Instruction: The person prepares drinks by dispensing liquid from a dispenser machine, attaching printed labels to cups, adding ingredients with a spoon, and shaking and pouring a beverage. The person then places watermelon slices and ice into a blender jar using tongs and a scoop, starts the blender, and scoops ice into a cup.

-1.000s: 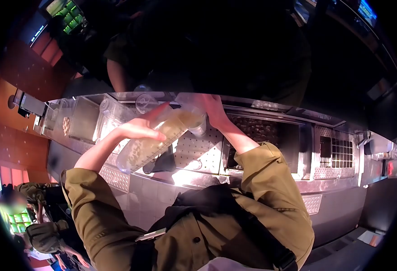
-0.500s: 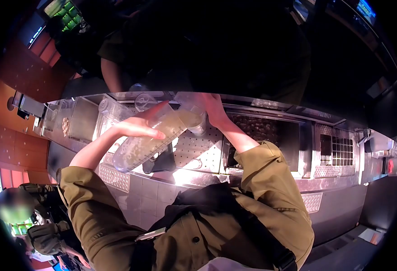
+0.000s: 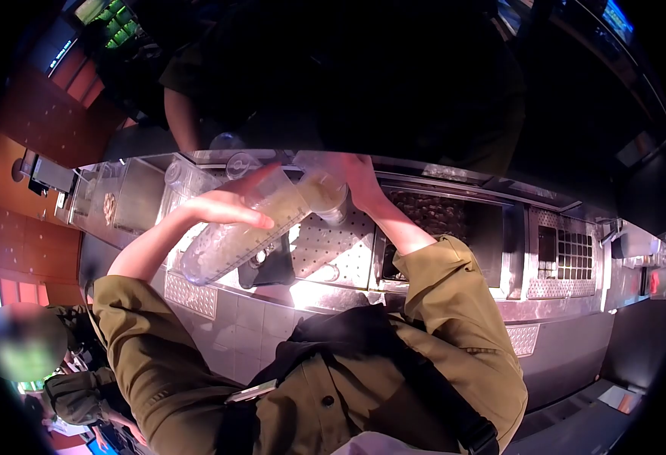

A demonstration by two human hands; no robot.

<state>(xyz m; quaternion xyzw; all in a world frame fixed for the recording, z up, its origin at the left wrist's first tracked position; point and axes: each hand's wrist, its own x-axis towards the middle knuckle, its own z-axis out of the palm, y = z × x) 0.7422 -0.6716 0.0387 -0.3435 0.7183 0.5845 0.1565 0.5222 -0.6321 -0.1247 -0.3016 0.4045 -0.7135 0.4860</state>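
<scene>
My left hand is wrapped round a tall clear measuring cup with graduation marks along its side. The measuring cup lies steeply tilted, its base low on the left, and holds a pale, cloudy drink with what looks like ice. Its rim meets a clear plastic cup, and pale liquid shows at that mouth. My right hand grips the plastic cup from the right side; some fingers are hidden behind it. Below both cups is a perforated metal drip tray.
Clear containers stand at the counter's back left. A black object sits on the front of the tray. Right of it are a bin of dark pieces and a grid rack. Another person is at lower left.
The measuring cup's base has shifted slightly up and left, with my left hand and forearm following. My right hand stays nearly in place on the plastic cup.
</scene>
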